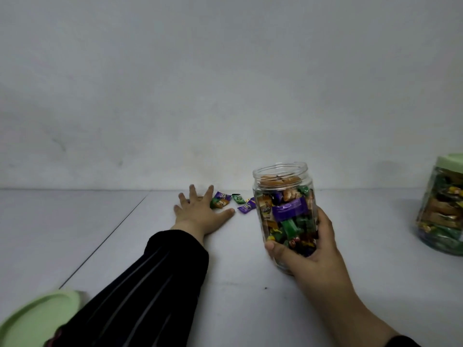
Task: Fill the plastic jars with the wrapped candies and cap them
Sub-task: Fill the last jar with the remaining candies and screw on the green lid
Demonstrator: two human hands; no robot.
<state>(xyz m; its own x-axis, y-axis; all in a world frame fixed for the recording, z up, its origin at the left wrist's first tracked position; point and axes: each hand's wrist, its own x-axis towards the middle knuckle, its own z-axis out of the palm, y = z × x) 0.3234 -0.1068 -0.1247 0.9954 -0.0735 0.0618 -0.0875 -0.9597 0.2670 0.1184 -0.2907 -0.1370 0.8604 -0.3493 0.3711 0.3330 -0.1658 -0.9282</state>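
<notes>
A clear plastic jar (284, 204) without a cap is nearly full of wrapped candies. My right hand (308, 249) grips its lower part and holds it just above the white table (250, 309). Far across the table my left hand (201, 211) lies flat with fingers spread, beside several loose wrapped candies (235, 200) in purple, green and orange. One candy touches its fingers. A pale green lid (35, 319) lies at the near left corner, partly behind my dark sleeve.
A second jar (441, 209), filled with candies and capped with a pale green lid, stands at the right edge of view. A grey wall rises right behind the table. A dark seam runs diagonally across the tabletop on the left.
</notes>
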